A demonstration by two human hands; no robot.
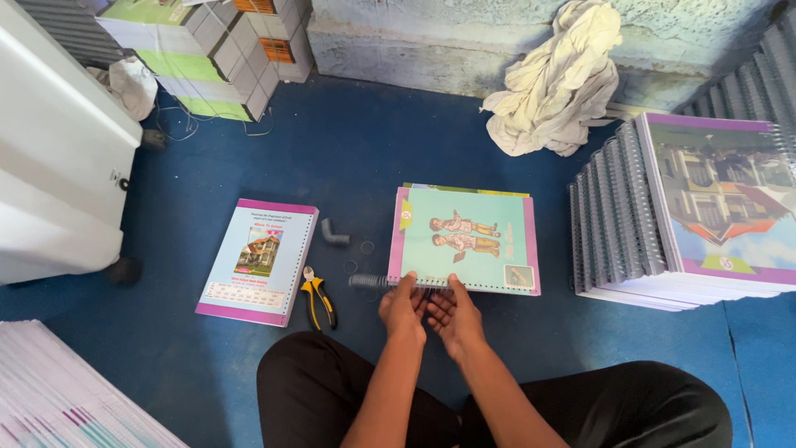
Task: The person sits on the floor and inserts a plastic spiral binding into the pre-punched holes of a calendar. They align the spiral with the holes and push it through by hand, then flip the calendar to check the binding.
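Seated cross-legged on a blue floor (365, 158), black trousers in the foreground. Left hand (403, 309) and right hand (453, 314) side by side at the near edge of a teal-and-purple book (466, 239), fingertips pinching the spiral binding coil (373, 281) that runs along that edge and juts out past the book's left corner. Book flat on the floor directly ahead, cover up, showing two cartoon children. Just left of the coil, yellow-handled pliers (317, 298), plus a short grey coil offcut (334, 234) and small rings. Further left, a second book (259, 261) with a purple border and a house picture, lying flat. At right, a tall stack of spiral-bound books (663, 216). Crumpled white cloth (557, 83) against the far wall.
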